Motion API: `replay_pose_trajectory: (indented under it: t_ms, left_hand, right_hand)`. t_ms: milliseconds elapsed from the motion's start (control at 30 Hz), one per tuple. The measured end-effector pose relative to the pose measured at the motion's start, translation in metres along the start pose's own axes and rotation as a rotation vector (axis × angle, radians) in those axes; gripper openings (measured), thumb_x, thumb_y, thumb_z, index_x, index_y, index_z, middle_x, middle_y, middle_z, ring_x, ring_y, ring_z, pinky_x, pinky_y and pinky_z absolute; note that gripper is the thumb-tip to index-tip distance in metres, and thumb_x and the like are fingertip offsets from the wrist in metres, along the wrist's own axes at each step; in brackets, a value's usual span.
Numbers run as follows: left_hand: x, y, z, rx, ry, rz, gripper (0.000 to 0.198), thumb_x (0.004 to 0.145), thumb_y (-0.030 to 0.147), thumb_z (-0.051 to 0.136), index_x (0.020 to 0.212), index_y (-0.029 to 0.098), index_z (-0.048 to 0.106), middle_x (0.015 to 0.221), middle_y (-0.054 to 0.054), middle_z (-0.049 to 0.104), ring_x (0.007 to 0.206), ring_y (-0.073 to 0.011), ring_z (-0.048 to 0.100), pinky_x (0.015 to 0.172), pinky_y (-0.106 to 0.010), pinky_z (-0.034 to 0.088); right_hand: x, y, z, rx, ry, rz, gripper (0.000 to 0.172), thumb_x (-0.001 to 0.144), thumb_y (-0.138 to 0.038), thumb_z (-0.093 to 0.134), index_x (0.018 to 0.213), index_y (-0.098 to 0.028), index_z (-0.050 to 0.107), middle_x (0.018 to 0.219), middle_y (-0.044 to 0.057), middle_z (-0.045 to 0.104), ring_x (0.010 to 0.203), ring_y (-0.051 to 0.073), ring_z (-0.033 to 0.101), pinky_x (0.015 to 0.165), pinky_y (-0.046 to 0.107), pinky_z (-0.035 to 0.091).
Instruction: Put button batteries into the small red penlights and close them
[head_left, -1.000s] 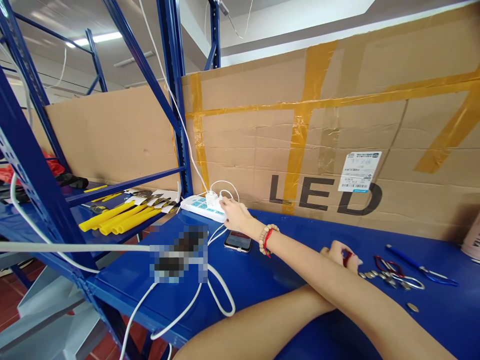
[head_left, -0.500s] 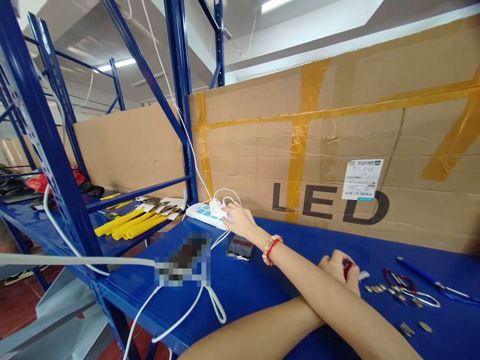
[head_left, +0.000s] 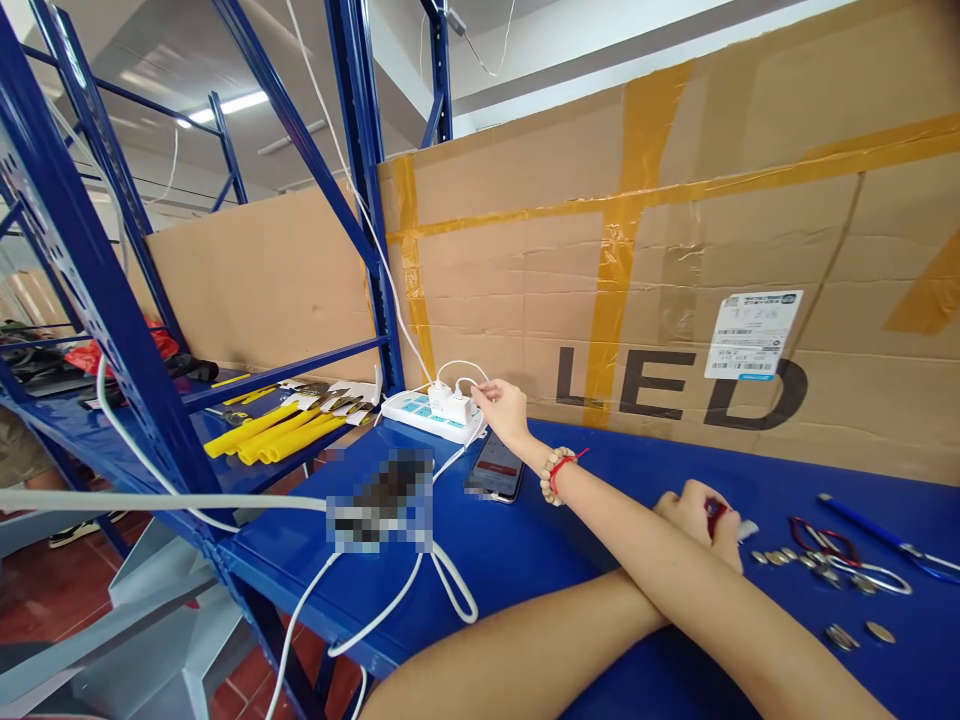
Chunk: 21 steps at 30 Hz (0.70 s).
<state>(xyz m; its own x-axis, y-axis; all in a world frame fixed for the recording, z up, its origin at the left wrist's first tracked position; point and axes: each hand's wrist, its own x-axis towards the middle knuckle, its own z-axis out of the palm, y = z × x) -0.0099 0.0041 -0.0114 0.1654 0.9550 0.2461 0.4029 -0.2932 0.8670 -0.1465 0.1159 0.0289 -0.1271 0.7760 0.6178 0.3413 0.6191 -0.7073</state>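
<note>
My arms are crossed over the blue table (head_left: 570,560). My right hand (head_left: 501,404), with a bead bracelet on the wrist, reaches left to the white power strip (head_left: 420,414). Its fingertips pinch the thin white cable (head_left: 459,366) beside the white chargers (head_left: 450,403) plugged into the strip. A phone (head_left: 496,467) with a lit screen lies just below that hand. My left hand (head_left: 701,518) rests to the right as a fist, closed round a small red object (head_left: 714,510) with a silver tip showing.
Several coins (head_left: 851,634), red-handled scissors (head_left: 825,540), and a blue tool (head_left: 877,532) lie at the right. A taped cardboard sheet marked LED (head_left: 675,250) walls the back. Yellow tubes (head_left: 277,432) lie on the left shelf, behind blue rack posts (head_left: 367,190). White cables (head_left: 405,600) hang over the front edge.
My right hand has drawn slightly right off the chargers and now pinches the cable; the phone shows more fully. The left hand stays closed in place.
</note>
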Motion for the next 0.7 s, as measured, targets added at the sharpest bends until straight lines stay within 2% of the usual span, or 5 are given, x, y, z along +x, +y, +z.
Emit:
replay_pose_trajectory:
  t_ms: [200, 367, 533, 633, 700]
  left_hand:
    - [0.000, -0.003, 0.000, 0.055, 0.016, 0.063, 0.021, 0.078, 0.031, 0.047, 0.094, 0.023, 0.059, 0.076, -0.002, 0.054, 0.073, -0.0179, 0.053, 0.069, -0.028, 0.039]
    - [0.002, -0.008, 0.005, 0.072, 0.047, 0.066, 0.021, 0.079, 0.031, 0.046, 0.095, 0.024, 0.058, 0.073, -0.001, 0.055, 0.075, -0.0180, 0.053, 0.072, -0.029, 0.038]
    - [-0.003, -0.002, -0.002, 0.082, 0.002, 0.064, 0.024, 0.079, 0.036, 0.044, 0.097, 0.027, 0.057, 0.083, -0.002, 0.057, 0.079, -0.0191, 0.053, 0.075, -0.032, 0.039]
    - [-0.007, 0.003, -0.007, 0.082, -0.026, 0.048, 0.024, 0.080, 0.037, 0.044, 0.097, 0.028, 0.057, 0.085, -0.002, 0.057, 0.078, -0.0196, 0.054, 0.075, -0.033, 0.040]
    - [-0.008, 0.006, -0.009, 0.077, -0.034, 0.030, 0.024, 0.080, 0.036, 0.044, 0.097, 0.028, 0.057, 0.085, -0.002, 0.058, 0.080, -0.0201, 0.055, 0.075, -0.033, 0.040]
  right_hand:
    - [0.000, -0.008, 0.000, 0.052, 0.109, 0.053, 0.044, 0.087, -0.039, 0.029, 0.079, -0.012, 0.062, 0.064, 0.006, 0.065, 0.055, 0.014, 0.059, 0.053, 0.022, 0.044]
    - [-0.012, -0.016, -0.004, 0.031, -0.016, -0.050, 0.038, 0.084, -0.039, 0.039, 0.073, -0.015, 0.065, 0.062, 0.002, 0.065, 0.054, 0.013, 0.060, 0.055, 0.021, 0.043]
    - [-0.023, -0.020, 0.008, -0.074, -0.105, -0.098, 0.019, 0.076, -0.020, 0.051, 0.086, -0.015, 0.066, 0.081, 0.006, 0.067, 0.077, 0.018, 0.061, 0.070, 0.025, 0.044]
    - [-0.025, -0.018, 0.017, -0.157, -0.153, -0.093, 0.022, 0.071, -0.016, 0.053, 0.091, -0.012, 0.063, 0.089, 0.010, 0.065, 0.084, 0.022, 0.059, 0.076, 0.030, 0.043]
    - [-0.025, -0.016, 0.023, -0.191, -0.175, -0.078, 0.034, 0.069, -0.016, 0.056, 0.103, -0.010, 0.058, 0.103, 0.014, 0.060, 0.095, 0.024, 0.055, 0.082, 0.033, 0.042]
